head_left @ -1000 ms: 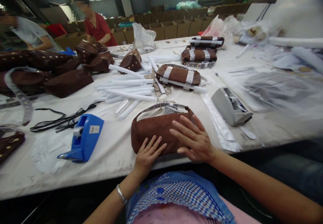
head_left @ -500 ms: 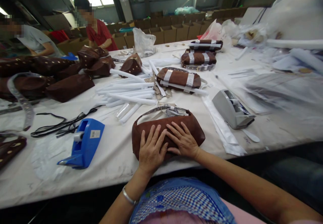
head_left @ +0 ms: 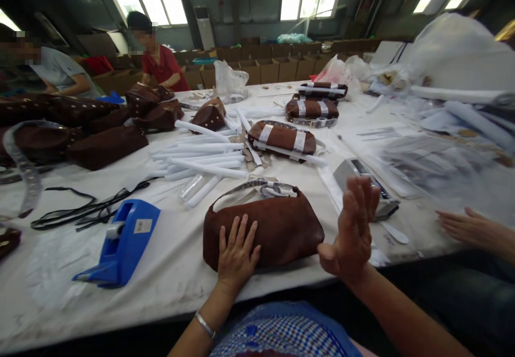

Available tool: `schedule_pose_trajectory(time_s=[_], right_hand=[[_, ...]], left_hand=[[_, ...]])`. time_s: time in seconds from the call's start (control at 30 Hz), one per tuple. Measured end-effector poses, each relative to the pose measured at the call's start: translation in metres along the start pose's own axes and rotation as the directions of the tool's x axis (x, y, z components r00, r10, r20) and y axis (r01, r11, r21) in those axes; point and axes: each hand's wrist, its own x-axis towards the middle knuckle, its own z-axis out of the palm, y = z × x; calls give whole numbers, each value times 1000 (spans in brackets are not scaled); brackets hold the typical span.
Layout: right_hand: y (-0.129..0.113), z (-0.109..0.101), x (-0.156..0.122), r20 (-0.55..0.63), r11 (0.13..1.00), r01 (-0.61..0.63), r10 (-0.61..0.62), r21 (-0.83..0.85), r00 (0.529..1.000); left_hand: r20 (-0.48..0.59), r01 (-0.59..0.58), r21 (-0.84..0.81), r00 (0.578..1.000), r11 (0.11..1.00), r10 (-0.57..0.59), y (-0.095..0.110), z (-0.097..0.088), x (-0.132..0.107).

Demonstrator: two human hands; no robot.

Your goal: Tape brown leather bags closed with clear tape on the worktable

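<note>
A brown handbag (head_left: 281, 228) lies on the white-covered table in front of me, its strap wrapped in clear film at the far side. My left hand (head_left: 238, 252) rests flat on the bag's left part, fingers spread. Raised off the bag, my right hand (head_left: 354, 231) is held up near its right end, open, fingers upward and thumb out, with nothing in it. Behind that hand stands a grey tape dispenser (head_left: 386, 207), partly covered by it. On the left is a blue tape dispenser (head_left: 124, 242).
White foam tubes (head_left: 205, 158) are heaped beyond the bag. Further back sit several brown bags with white wrapping bands (head_left: 284, 140). More brown bags (head_left: 107, 145) pile up at left, near black straps (head_left: 92, 207). Another person's hand (head_left: 469, 225) is at right; two people work across the table.
My right hand has lifted off the bag and moved right, turning upright. My left hand stays on the bag. Another person's hand has come into view at the right.
</note>
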Motion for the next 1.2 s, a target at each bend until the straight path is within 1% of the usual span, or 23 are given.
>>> schedule_pose_trajectory(time_s=[0.03,0.07,0.13,0.2,0.27,0.37,0.4,0.43,0.5,0.53,0.57,0.6,0.67,0.73,0.8,0.87,0.93,1.0,1.07,1.1,1.13,1.17,1.2], right_hand=[[5,8,-6,64,1000,-6,6,-13,998],[11,21,-13,138,999,31,-28,-18,990],[24,46,-27,360,998,58,-45,-26,932],[31,55,-27,429,998,15,14,-65,903],[29,40,-12,364,997,-18,45,-77,930],[13,6,18,86,994,-98,102,-51,991],[6,3,22,42,993,-110,111,-30,993],[1,7,21,73,997,-73,73,-7,995],[-5,30,8,177,992,115,-123,55,977],[-5,47,-2,284,983,167,-181,74,941],[-5,62,-12,376,983,171,-184,66,908],[-3,76,-21,420,986,157,-162,47,893],[2,94,-34,460,989,143,-136,19,878],[6,99,-39,440,988,151,-143,18,886],[7,97,-37,424,988,150,-145,22,894],[4,88,-28,423,987,155,-155,34,893],[-5,70,-11,392,985,163,-175,62,903],[-19,45,12,281,978,179,-201,103,938],[-35,23,32,70,964,232,-243,131,968],[-43,18,37,-27,953,273,-272,128,962],[-48,20,39,-70,940,318,-312,124,948],[-53,28,36,-55,924,361,-357,124,932],[-54,42,30,37,916,380,-387,128,921]], left_hand=[[-1,0,1,1000,1000,0,0,1,0],[1,-4,3,1000,1000,4,0,1,0],[0,-27,5,1000,1000,27,0,1,1],[-7,-33,2,999,999,33,0,1,2],[-5,-21,-6,1000,1000,21,-1,1,2],[1,-7,-20,1000,1000,7,-2,1,2],[-3,-8,-22,1000,1000,8,-2,1,2],[-11,-7,-24,1000,1000,7,-1,1,2],[-31,-6,-30,1000,1000,5,1,1,4],[-34,-10,-34,999,999,9,2,1,5],[-40,-15,-37,999,999,14,3,0,6],[-41,-20,-36,999,999,19,3,-2,6],[-24,-35,-29,999,999,35,2,-7,5],[0,-3,-1,1000,1000,3,-4,-13,1],[23,53,41,998,998,-54,-12,-18,-8],[27,105,73,994,992,-107,-20,-19,-18],[32,122,71,992,990,-125,-26,-17,-25],[39,142,57,989,988,-144,-28,-13,-28],[38,150,46,988,988,-151,-29,-10,-27],[36,151,41,988,988,-153,-30,-9,-27],[31,153,34,988,988,-154,-30,-8,-26],[26,155,24,988,988,-155,-31,-8,-26],[22,158,11,987,987,-159,-32,-7,-27]])
